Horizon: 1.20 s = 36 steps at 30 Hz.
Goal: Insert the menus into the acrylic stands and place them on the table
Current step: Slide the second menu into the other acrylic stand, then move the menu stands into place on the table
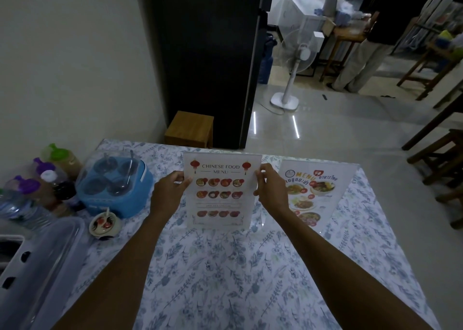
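A clear acrylic stand holding the white "Chinese Food Menu" sheet stands upright at the middle of the table, which has a blue floral cloth. My left hand grips its left edge and my right hand grips its right edge, both near the top. To its right a second acrylic stand with a Thai menu stands upright on the cloth, apart from my hands.
A blue condiment caddy and a small sauce bowl sit left of the menu, with several bottles behind. A clear plastic lid lies at front left. Beyond the table are a wooden stool, a fan and a standing person.
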{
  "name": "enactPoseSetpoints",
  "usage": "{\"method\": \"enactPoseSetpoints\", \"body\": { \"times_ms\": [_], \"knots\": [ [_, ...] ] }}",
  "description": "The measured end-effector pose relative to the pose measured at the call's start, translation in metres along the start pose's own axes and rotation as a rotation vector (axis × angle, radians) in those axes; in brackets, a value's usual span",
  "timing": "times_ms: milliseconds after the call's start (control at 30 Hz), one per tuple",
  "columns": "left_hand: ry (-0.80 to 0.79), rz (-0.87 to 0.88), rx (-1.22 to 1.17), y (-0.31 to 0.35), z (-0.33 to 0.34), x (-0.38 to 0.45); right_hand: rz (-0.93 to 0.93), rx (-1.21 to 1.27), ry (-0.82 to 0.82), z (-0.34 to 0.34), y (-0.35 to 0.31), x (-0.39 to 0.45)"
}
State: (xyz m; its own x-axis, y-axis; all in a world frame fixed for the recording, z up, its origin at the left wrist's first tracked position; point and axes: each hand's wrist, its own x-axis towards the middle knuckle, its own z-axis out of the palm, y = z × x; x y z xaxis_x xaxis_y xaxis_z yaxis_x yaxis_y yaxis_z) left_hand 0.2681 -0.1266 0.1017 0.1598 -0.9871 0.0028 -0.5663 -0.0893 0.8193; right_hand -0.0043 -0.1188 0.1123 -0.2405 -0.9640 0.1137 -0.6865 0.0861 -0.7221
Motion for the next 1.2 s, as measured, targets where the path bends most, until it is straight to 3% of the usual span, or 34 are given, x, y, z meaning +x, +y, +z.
{"method": "enactPoseSetpoints", "body": {
  "times_ms": [333, 800, 1033, 1200],
  "knots": [
    [-0.011, -0.013, 0.063, 0.007, 0.000, -0.013, 0.050, 0.166, -0.050, -0.012, -0.003, -0.014],
    [-0.035, -0.004, 0.151, 0.011, -0.011, -0.067, 0.080, 0.105, 0.061, -0.034, 0.005, -0.077],
    [-0.126, 0.087, 0.186, 0.036, 0.026, -0.101, 0.151, 0.101, 0.112, -0.057, 0.026, -0.126],
    [-0.303, 0.143, 0.169, 0.058, 0.076, -0.129, 0.228, 0.071, 0.159, -0.086, 0.067, -0.150]
  ]
}}
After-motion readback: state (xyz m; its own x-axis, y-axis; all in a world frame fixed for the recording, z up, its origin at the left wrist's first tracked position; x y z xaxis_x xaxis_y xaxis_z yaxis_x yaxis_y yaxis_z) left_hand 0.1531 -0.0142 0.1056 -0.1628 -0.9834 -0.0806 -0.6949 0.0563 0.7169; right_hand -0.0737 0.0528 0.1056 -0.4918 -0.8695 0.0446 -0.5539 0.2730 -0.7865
